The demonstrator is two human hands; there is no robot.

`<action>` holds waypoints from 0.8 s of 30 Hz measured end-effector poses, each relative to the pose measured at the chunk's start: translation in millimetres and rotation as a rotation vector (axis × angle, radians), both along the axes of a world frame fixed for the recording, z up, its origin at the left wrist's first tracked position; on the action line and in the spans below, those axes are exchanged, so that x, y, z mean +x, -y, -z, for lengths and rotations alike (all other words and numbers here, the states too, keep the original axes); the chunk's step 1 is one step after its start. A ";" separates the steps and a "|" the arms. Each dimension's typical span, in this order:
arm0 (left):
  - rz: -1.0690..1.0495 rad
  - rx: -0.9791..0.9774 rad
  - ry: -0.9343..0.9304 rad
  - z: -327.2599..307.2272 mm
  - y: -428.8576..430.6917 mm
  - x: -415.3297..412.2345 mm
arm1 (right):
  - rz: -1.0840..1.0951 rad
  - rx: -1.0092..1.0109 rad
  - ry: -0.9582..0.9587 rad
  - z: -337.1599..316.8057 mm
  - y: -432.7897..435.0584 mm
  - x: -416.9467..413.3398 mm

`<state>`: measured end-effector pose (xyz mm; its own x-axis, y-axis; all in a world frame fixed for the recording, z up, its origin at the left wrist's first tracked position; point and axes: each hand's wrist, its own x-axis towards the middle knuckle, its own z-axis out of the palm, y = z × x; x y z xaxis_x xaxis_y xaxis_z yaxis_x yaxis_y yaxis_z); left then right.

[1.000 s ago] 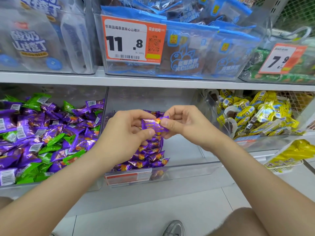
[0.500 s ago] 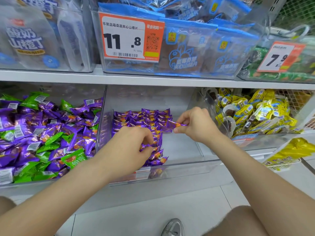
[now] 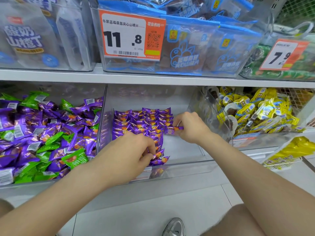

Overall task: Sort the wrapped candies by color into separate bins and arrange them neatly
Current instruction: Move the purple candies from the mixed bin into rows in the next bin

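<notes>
Two hands in view, both in the middle bin (image 3: 187, 169) of three clear bins on the lower shelf. The right hand (image 3: 189, 128) pinches one purple candy (image 3: 171, 130) between thumb and curled fingers, holding it at the right edge of the arranged purple candies (image 3: 139, 123), touching the stack or just beside it. The left hand (image 3: 134, 154) is at the near end of those rows, fingers curled down with tips on the wrappers; cannot tell if it pinches one or only presses.

The arranged candies fill the left part of the middle bin in tight overlapping rows, all purple, too packed to count. The bin's right part shows bare floor.

The left bin (image 3: 25, 184) holds a loose mixed heap: many purple pieces (image 3: 25, 120) and more than ten green candies (image 3: 52, 138), exact count unclear. The right bin (image 3: 199, 103) holds yellow packs (image 3: 255, 113), many.

The upper shelf (image 3: 153, 78) carries three more clear bins with bagged snacks and two orange price tags, 11.8 (image 3: 131, 34) and 7.9 (image 3: 283, 55). More yellow packs (image 3: 289, 154) sit lower right. One shoe (image 3: 173, 227) is on the floor, near centre.
</notes>
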<state>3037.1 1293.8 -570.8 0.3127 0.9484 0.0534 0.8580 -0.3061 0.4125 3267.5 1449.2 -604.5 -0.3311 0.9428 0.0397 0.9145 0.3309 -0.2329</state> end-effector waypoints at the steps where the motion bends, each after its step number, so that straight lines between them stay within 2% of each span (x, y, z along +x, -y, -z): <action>1: 0.003 0.004 -0.004 -0.2 0.2 0.1 | -0.018 -0.005 -0.012 0.7 0.9 -0.7; 7: 0.009 0.024 -0.028 -0.4 1.8 -1.2 | -0.063 0.006 -0.102 3.0 3.2 -6.7; 11: 0.014 0.049 -0.025 -1.6 3.4 -3.9 | -0.045 -0.011 -0.077 2.3 5.4 -6.6; 16: 0.050 0.210 0.010 -16.6 9.1 -8.5 | -0.009 0.088 -0.049 -16.0 15.7 -13.5; 18: 0.038 0.317 0.018 -26.6 13.6 -15.0 | -0.058 0.152 -0.149 -30.6 31.3 -29.8; 21: -0.109 0.413 0.080 -40.8 22.8 -33.1 | -0.206 0.127 -0.364 -57.1 71.2 -69.7; 24: -0.312 0.362 0.086 -45.1 24.4 -64.8 | -0.303 0.120 -0.464 -77.6 111.6 -107.8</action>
